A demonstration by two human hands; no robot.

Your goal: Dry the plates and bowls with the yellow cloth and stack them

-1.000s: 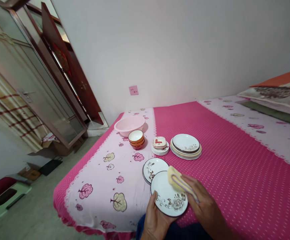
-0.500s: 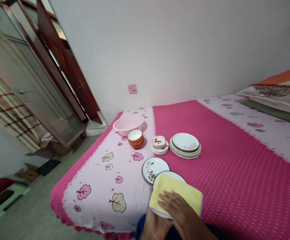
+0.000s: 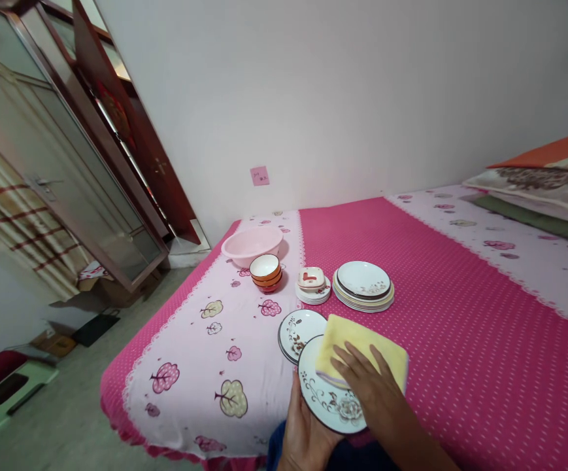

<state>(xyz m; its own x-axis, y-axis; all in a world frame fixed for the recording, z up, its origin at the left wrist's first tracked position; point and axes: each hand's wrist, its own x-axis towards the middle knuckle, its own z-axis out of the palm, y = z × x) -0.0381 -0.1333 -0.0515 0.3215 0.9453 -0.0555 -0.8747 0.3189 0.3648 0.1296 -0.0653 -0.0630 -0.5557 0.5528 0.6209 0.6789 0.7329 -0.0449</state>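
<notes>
A white plate (image 3: 320, 392) with a dark rim and brown flower pattern rests in my left hand (image 3: 303, 432), which grips its lower left edge from beneath. My right hand (image 3: 369, 376) presses a folded yellow cloth (image 3: 391, 350) flat against the plate's upper right part, its fingers spread over the cloth. Just beyond the held plate lies a small stack of similar plates (image 3: 296, 330) on the bed, partly covered by it.
Farther back on the bed (image 3: 440, 307) stand stacked large plates (image 3: 362, 278), small dishes (image 3: 313, 288), orange bowls (image 3: 265, 271) and a pink basin (image 3: 251, 243). Pillows (image 3: 548, 180) lie at the right. A stool (image 3: 6, 383) is on the floor at left.
My right hand has slid the yellow cloth up and to the right over the plate, uncovering its flower pattern. My left hand holds the plate in nearly the same place.
</notes>
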